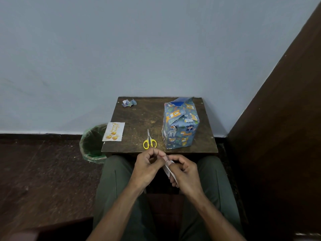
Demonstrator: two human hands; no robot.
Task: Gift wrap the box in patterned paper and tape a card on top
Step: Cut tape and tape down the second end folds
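Note:
The box (pixel 179 126), covered in blue animal-print paper, stands upright on the right side of the small brown table (pixel 139 117); its top flaps are loose and a blue patch shows there. A white birthday card (pixel 113 131) with gold balloons lies at the table's left edge, overhanging it. Both hands are over my lap, just in front of the table. My right hand (pixel 185 173) grips a roll of clear tape (pixel 169 169). My left hand (pixel 149 166) pinches at the tape's end with curled fingers.
Yellow-handled scissors (pixel 149 140) lie near the table's front edge, left of the box. A crumpled paper scrap (pixel 128 102) sits at the far left corner. A bin with a green liner (pixel 93 143) stands on the floor left of the table. A dark wooden panel (pixel 281 119) rises on the right.

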